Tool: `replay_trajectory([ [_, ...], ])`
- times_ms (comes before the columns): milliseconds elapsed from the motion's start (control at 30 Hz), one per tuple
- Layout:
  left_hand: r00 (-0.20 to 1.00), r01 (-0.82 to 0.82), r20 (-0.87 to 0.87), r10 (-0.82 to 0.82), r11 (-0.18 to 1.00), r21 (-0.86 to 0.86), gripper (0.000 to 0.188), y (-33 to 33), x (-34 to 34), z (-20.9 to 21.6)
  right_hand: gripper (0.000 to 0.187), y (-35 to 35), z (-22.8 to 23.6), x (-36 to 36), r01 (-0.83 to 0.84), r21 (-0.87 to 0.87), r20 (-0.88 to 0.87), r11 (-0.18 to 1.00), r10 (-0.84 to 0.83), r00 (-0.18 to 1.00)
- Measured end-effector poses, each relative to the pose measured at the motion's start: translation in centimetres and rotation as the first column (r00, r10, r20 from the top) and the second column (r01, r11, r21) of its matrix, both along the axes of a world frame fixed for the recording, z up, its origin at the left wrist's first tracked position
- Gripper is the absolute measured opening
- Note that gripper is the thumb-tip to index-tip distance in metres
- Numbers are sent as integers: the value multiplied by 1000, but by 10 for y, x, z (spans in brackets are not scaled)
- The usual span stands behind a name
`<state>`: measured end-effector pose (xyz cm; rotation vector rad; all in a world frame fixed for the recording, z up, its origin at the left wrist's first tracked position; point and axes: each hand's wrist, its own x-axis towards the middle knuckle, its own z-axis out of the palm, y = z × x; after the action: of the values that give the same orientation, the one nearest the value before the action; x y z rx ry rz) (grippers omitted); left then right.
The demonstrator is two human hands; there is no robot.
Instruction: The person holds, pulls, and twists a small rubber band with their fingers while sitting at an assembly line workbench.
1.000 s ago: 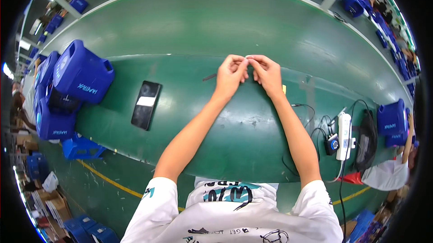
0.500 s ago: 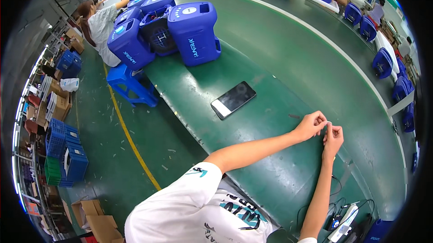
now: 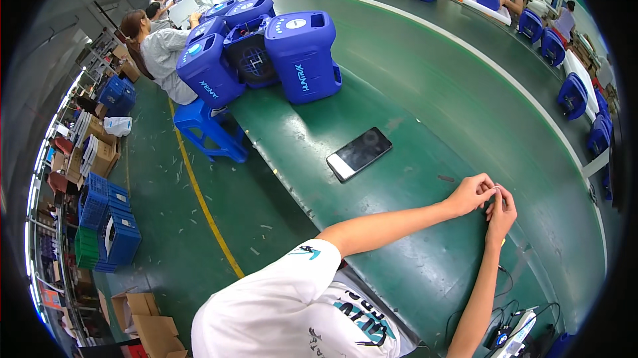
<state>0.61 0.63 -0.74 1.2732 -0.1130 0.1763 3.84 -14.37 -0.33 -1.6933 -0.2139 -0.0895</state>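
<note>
Above the right part of the green worktable (image 3: 405, 258), my left hand (image 3: 473, 194) and my right hand (image 3: 501, 216) meet fingertip to fingertip. Both are closed in a pinch. A tiny whitish piece (image 3: 496, 188) shows between the fingertips; it is too small to name. To the left of my hands a black smartphone (image 3: 359, 153) lies flat on the table, a bright reflection on one end of its screen. A small dark strip (image 3: 446, 178) lies on the table just beyond my left hand.
Several blue box-shaped cases with handles (image 3: 302, 59) stand at the table's far left end, beside a blue stool (image 3: 209, 128) and a seated person (image 3: 159, 49). A white power strip (image 3: 518, 335) with black cables lies at lower right. A green conveyor belt (image 3: 458, 85) runs behind.
The whole view has shifted slightly, so everything appears a little further right and lower. My hands stay pinched together, with the fingers slightly rearranged around the whitish piece.
</note>
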Motion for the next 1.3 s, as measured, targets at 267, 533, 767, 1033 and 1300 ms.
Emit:
replay_trajectory([
  [267,1000,-8,15,8,1000,7,18,-2,1,0,20,-8,-7,6,73,-4,-1,997,-73,997],
  [533,999,-14,37,13,1000,24,19,-1,-1,4,20,-4,1,1,40,48,10,998,-41,999],
  [767,1000,9,15,-9,998,59,21,-2,-1,7,13,-7,-2,3,104,19,-2,994,-104,995],
  [1033,1000,-6,11,5,996,84,19,1,-1,8,19,-5,-4,5,140,95,-60,986,-135,989],
  [1300,1000,14,17,-16,994,105,17,3,-5,13,28,-5,-6,5,153,85,-24,985,-151,988],
])
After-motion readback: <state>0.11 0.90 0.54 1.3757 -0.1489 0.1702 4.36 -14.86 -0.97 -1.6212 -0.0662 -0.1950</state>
